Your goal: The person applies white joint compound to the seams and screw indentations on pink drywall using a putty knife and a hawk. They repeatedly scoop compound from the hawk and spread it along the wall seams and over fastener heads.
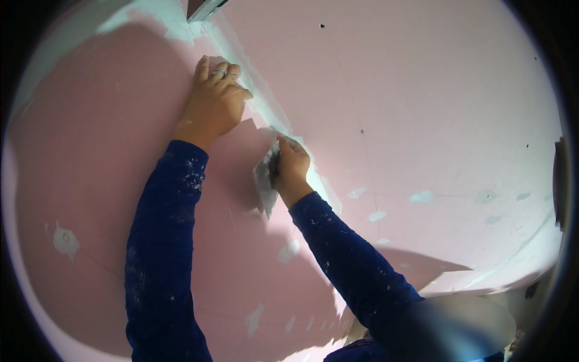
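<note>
My left hand (217, 102) rests with bent, parted fingertips against the pink drywall (120, 157), right beside the corner seam. A ring is on one finger, and I see nothing held in that hand. Below it and to the right, my right hand (294, 161) is closed around a wide-bladed putty knife (264, 181). The blade is smeared with pale compound and tilts close to the corner; its handle is mostly hidden by my fingers. A strip of whitish joint compound (259, 99) runs diagonally down the seam, passing behind my right hand.
On the left drywall is a round compound patch (66, 240); more pale patches (421, 197) dot the right-hand pink surface (434, 108). A metal-edged object (206, 10) juts in at the seam's top. A dark fitting (560, 184) stands at the far right.
</note>
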Demonstrator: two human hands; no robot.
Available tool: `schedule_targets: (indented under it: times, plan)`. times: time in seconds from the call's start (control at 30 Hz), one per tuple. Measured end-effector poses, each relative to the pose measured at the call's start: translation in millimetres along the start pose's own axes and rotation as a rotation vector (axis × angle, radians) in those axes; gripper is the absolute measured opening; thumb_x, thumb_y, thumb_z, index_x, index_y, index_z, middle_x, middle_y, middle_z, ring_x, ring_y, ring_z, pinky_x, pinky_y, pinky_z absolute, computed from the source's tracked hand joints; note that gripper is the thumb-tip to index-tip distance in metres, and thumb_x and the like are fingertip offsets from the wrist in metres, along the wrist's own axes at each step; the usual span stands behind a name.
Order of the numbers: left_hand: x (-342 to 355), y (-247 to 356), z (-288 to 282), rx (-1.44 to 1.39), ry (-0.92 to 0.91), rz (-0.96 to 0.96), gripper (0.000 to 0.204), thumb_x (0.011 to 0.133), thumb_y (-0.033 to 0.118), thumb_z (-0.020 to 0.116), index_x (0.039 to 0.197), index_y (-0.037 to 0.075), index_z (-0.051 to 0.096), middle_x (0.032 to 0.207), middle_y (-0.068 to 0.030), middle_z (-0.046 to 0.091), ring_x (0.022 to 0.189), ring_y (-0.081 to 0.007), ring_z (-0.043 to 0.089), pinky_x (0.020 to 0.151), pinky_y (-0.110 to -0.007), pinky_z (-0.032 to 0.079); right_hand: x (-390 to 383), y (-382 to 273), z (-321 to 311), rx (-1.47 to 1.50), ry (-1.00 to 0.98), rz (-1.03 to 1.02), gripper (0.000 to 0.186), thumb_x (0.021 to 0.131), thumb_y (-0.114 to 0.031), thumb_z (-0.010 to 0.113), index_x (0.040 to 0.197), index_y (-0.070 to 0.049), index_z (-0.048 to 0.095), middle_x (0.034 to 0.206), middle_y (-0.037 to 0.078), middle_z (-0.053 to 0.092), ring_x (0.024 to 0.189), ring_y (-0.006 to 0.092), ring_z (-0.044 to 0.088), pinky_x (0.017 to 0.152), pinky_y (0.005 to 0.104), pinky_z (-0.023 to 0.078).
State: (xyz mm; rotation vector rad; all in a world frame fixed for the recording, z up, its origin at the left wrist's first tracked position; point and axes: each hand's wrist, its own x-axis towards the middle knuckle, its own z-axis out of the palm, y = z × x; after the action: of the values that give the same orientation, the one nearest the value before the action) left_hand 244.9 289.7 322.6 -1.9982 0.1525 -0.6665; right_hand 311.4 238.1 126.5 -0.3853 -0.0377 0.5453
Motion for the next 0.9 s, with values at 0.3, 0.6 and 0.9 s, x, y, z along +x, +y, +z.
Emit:
schedule_targets:
  times: [0.3,0.6,0.9]
  plan:
    - [4.6,5.9,-35.4,0.089,-0.126,0.028,0.025,0.090,0.023,0.064,0.108,0.012,0.077,0.129,-0.0133,0.066,0.132,-0.0307,0.055,0.122,-0.055,0.028,-114.5,-54.8,-215.7,-0.136,-0.280,0.305,0.020,0.107,-0.033,0.063,0.094,-0.020,0.054,0.071,-0.008,0.045,0.054,0.0054,0.043,0.050,0.0233,0.036]
    - [7.2,15.7,-40.0,0.077,-0.164,0.169,0.020,0.092,0.023,0.062,0.102,0.012,0.076,0.120,-0.0086,0.069,0.125,-0.0257,0.058,0.117,-0.047,0.034,-196.9,-114.7,-412.9,-0.037,0.165,0.294,0.016,0.102,-0.031,0.069,0.093,-0.020,0.062,0.074,-0.007,0.050,0.055,0.0082,0.045,0.053,0.0267,0.038]
    - [6.2,27.8,-74.1,-0.038,-0.205,0.186,0.019,0.096,0.023,0.059,0.097,0.011,0.074,0.117,-0.0065,0.070,0.124,-0.0257,0.059,0.114,-0.046,0.037,-270.3,-182.4,-449.1,-0.194,0.224,0.084,0.032,0.103,-0.036,0.067,0.079,-0.022,0.051,0.065,-0.007,0.048,0.050,0.0083,0.046,0.045,0.0278,0.036]
